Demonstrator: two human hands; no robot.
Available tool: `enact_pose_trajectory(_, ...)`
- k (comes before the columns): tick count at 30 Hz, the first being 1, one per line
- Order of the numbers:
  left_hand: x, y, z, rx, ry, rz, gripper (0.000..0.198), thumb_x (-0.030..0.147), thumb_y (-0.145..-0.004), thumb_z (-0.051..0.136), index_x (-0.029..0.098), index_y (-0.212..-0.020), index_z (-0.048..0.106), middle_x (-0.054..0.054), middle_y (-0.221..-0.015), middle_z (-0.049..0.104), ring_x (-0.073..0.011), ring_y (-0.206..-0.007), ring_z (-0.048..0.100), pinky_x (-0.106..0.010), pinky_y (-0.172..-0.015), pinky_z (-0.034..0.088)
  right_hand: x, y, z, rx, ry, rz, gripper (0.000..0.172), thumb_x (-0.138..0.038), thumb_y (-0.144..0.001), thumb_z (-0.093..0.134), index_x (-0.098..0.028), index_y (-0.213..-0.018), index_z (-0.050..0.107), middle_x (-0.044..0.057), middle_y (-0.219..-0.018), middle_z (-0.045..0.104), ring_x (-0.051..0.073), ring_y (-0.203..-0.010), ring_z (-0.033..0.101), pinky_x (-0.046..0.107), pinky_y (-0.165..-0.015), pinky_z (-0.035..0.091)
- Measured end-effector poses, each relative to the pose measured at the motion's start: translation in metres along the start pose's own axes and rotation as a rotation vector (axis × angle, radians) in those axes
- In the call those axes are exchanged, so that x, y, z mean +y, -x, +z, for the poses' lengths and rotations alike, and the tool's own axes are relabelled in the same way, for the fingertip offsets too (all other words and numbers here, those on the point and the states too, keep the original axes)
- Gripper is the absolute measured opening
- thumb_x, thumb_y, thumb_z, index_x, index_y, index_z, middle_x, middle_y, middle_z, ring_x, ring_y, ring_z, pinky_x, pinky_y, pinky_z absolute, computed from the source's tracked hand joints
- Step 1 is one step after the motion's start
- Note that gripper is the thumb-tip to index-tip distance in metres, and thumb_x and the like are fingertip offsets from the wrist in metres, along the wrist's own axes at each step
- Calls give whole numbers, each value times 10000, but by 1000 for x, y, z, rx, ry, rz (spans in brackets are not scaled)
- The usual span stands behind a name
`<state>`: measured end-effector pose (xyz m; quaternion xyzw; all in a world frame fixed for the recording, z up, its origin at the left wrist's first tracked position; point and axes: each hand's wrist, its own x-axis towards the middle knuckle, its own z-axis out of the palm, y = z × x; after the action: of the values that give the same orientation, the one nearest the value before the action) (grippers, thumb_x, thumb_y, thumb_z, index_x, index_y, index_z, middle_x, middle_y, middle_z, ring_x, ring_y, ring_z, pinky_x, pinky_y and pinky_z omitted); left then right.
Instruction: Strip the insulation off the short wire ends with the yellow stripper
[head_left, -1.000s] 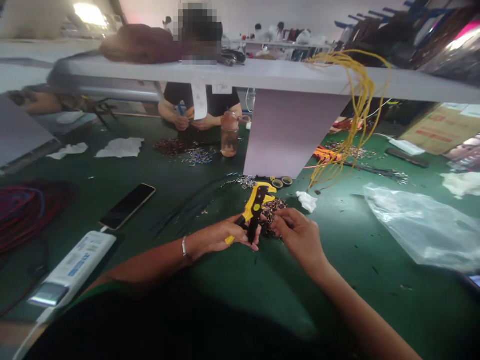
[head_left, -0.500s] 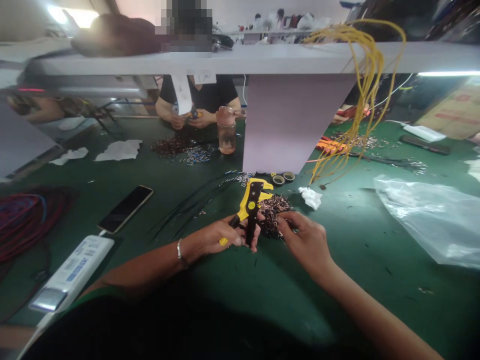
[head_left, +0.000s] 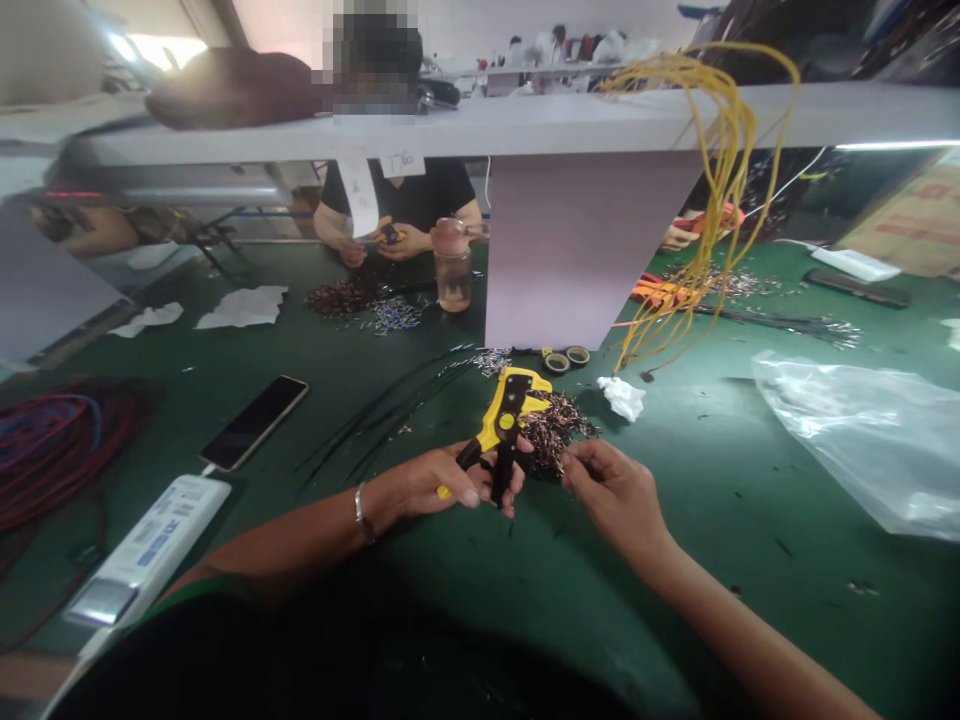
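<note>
My left hand (head_left: 457, 478) is wrapped round the handles of a yellow and black wire stripper (head_left: 510, 410), its jaws tilted up and pointing right. Just behind the tool lies a heap of short copper-coloured wire pieces (head_left: 559, 425) on the green table. At the heap's right front edge, my right hand (head_left: 619, 490) is closed with thumb and forefinger pinched together. Whatever sits between those fingertips is too small to make out. Several long black wires (head_left: 375, 405) run across the table behind my left forearm, with pale ends near the stripper.
A phone (head_left: 255, 422) and a white power strip (head_left: 154, 550) lie left, beside coiled red and blue cable (head_left: 60, 450). Yellow wires (head_left: 724, 170) hang from the shelf (head_left: 570, 130). A plastic bag (head_left: 862, 440) lies right. Across the table, a person's hands (head_left: 394, 240) hold a tool near a bottle (head_left: 453, 270).
The stripper has tilted slightly and moved a little down and right in view. My right hand has shifted slightly down and right, its fingers still pinched.
</note>
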<state>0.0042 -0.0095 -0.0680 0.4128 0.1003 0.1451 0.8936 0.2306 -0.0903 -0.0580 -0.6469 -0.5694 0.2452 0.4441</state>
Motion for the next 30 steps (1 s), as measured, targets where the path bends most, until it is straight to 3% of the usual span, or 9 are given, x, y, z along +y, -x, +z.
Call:
enact_pose_trajectory(14, -3, 0, -1, 9, -32, -23, 806, 74, -543, 717, 237, -1320, 575, -63, -1021, 654, -240, -931, 627, -435, -909, 484, 6, 0, -3, -67, -326, 266, 197, -396, -741, 638, -207, -686, 639, -6, -513, 651, 127, -433, 555, 265, -453, 453)
enact_pose_trajectory(18, 0, 1, 5, 26, -35, -33, 748, 90, -573, 735, 232, -1294, 595, -50, -976, 659, -230, -898, 621, -443, -910, 476, 7, 1, -6, -100, -361, 291, 216, -408, -754, 640, -199, -699, 622, -2, -490, 647, 120, -405, 529, 257, -434, 427)
enact_pose_trajectory(24, 0, 2, 7, 43, -97, 7, 689, 102, -590, 701, 208, -1264, 613, -50, -963, 671, -262, -1023, 613, -451, -988, 396, 11, 5, -6, -168, -403, 317, 241, -433, -763, 646, -194, -754, 615, 3, -497, 656, 130, -405, 537, 263, -437, 420)
enact_pose_trajectory(30, 1, 4, 7, 74, -141, 17, 732, 89, -590, 706, 164, -1307, 578, -54, -952, 668, -258, -1053, 602, -435, -1017, 368, 13, 8, -1, -175, -446, 356, 171, -370, -755, 641, -201, -754, 612, -19, -475, 646, 122, -386, 535, 251, -424, 409)
